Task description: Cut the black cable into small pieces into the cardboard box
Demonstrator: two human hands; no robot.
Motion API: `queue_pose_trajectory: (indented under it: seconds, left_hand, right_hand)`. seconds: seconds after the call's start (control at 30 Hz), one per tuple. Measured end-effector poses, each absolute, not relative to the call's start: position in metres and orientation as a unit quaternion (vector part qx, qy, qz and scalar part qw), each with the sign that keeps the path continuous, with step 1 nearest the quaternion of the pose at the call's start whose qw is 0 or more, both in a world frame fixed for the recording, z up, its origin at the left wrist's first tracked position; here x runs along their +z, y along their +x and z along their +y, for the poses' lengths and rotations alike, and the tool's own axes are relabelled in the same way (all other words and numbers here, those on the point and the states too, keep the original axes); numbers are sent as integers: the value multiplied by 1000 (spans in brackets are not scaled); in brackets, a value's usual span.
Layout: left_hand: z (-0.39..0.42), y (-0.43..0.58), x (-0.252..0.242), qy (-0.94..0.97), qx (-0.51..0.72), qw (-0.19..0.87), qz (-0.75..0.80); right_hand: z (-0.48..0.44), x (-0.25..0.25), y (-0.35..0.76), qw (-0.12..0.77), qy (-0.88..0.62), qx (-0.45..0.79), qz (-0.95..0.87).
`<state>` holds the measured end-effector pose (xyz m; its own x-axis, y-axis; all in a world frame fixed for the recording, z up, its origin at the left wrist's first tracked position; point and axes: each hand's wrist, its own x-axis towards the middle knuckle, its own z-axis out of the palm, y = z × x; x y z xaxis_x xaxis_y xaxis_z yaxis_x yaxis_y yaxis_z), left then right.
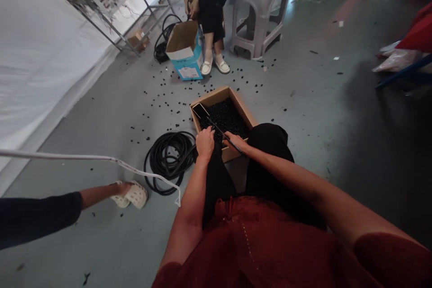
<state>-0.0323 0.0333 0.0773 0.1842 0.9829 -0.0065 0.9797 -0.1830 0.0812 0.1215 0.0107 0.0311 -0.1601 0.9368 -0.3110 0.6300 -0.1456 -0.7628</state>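
Observation:
An open cardboard box (pixel 240 107) holding many small black pieces (pixel 224 117) stands on the floor before my knees. Over its near part, my left hand (pixel 204 141) is closed on black tubing, whose coil (pixel 168 157) lies on the floor to the left. My right hand (pixel 235 142) is wrapped round the handle of a long dark tool (pixel 219 129) that slants over the box. The tool's front end is near my left fingertips; its exact shape is too small to tell. A phone-like rectangular object (pixel 201 111) rests at the box's left corner.
Ahead, a seated person's hands (pixel 193 8) are above a blue-and-white carton (pixel 189 64). A stool (pixel 258 13) stands to its right. Small black pieces are scattered on the floor. At left are another person's foot in a clog (pixel 137 194) and a white cord (pixel 111 159).

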Motion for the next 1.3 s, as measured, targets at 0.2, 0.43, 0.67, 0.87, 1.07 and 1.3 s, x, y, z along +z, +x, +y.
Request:
queue_pose_trajectory:
  seconds: [0.2, 0.43, 0.67, 0.87, 1.07, 1.3]
  left_hand:
    - [33, -32, 79, 772, 17, 34, 634]
    - [33, -31, 79, 776, 5, 19, 631]
    - [31, -30, 81, 780, 1, 11, 626]
    - [29, -29, 81, 776, -4, 11, 630]
    - [28, -30, 78, 769, 42, 14, 638]
    - [28, -34, 72, 741, 90, 36, 664]
  right_hand:
    - [9, 28, 120, 170, -628, 413, -637]
    - [5, 31, 119, 155, -641, 390, -642]
    - [4, 30, 120, 150, -646, 382, -643]
    - [3, 24, 121, 160, -645, 384, -641]
    - [0, 15, 120, 192, -637, 409, -625]
    - [-4, 17, 118, 253, -585, 582, -506]
